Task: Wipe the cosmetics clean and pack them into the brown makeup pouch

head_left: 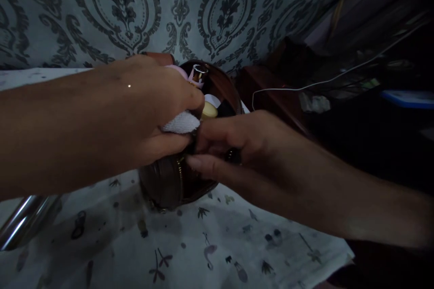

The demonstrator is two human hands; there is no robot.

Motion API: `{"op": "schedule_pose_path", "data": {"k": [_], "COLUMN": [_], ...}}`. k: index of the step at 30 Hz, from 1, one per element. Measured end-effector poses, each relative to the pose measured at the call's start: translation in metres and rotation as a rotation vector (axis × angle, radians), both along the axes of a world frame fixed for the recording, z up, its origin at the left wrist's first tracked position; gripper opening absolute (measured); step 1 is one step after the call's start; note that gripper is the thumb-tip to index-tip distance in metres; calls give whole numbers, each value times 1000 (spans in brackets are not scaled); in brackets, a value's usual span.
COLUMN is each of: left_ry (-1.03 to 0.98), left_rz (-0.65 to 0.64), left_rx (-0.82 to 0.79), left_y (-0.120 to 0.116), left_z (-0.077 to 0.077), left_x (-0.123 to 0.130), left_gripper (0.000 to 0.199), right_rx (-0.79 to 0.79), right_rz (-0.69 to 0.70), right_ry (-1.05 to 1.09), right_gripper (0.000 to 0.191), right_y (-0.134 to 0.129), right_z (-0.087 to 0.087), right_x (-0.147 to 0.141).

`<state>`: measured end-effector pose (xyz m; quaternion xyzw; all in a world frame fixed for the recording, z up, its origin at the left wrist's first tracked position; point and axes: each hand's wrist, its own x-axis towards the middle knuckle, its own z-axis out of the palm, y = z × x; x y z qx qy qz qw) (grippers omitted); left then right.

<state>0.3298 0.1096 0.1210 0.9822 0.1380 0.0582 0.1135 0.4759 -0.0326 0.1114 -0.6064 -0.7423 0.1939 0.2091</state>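
Note:
A brown zippered bag [162, 183] stands open on the patterned cloth, with a yellow rounded item [209, 110], a white item and a gold-and-silver cap [199, 72] showing inside. Over its left side, my left hand [162, 99] is closed around a white cloth [181, 123] that sticks out between the fingers. From the right, my right hand [233, 144] reaches into the bag opening, thumb and fingers bent toward each other beside the zipper. Whatever is between those fingers is too dark to make out.
Patterned wallpaper [183, 9] rises behind the bag. A shiny metal tube [23, 221] lies at the lower left. On the right, a white cable [305, 86] runs past dark furniture, with a blue-edged object [408, 99] farther right.

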Motion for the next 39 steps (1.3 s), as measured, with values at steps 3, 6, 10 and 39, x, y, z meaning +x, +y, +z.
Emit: {"op": "schedule_pose_path", "data": {"k": [3, 6, 10, 39], "left_ry": [-2, -58, -77, 17], "left_rz": [-93, -173, -170, -182], "left_rx": [125, 158, 169, 43], "left_y": [2, 11, 19, 6], "left_z": [-3, -9, -10, 9], "left_x": [4, 5, 2, -4], "left_gripper": [40, 46, 45, 29], "right_rx": [-87, -114, -179, -118], "right_rz": [-8, -31, -32, 65], "right_ry": [43, 47, -13, -150], "right_gripper": [20, 20, 18, 23], "right_y": [-1, -2, -5, -15], "right_z": [-10, -14, -9, -5], "right_x": [-2, -4, 0, 11]}}
